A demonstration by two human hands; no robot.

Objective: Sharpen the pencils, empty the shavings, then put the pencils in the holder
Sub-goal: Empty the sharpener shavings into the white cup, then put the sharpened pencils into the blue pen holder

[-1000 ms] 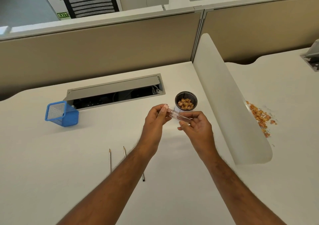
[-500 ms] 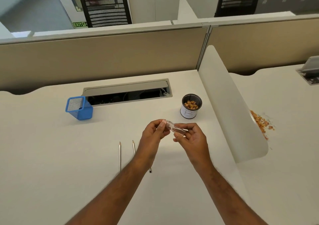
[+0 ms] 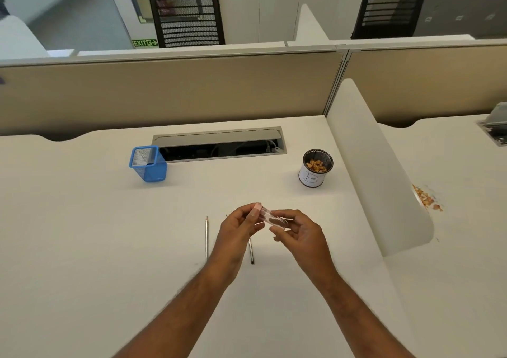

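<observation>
Both hands (image 3: 270, 227) pinch small clear plastic sharpener case (image 3: 270, 219); light, slick, prob brittle, so grip ends.

A clear, glossy plastic sharpener case (image 3: 270, 218) sits between the fingers (image 3: 253, 215) above a smooth matt off-white desk (image 3: 82, 248), with a blue wire-mesh square holder (image 3: 148, 164) and a paper-wrapped black mesh round cup (image 3: 315, 169) beyond them.

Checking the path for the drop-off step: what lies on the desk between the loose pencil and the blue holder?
Nothing: in the head view, bare desk runs from the pencil up to the blue mesh holder.
</observation>
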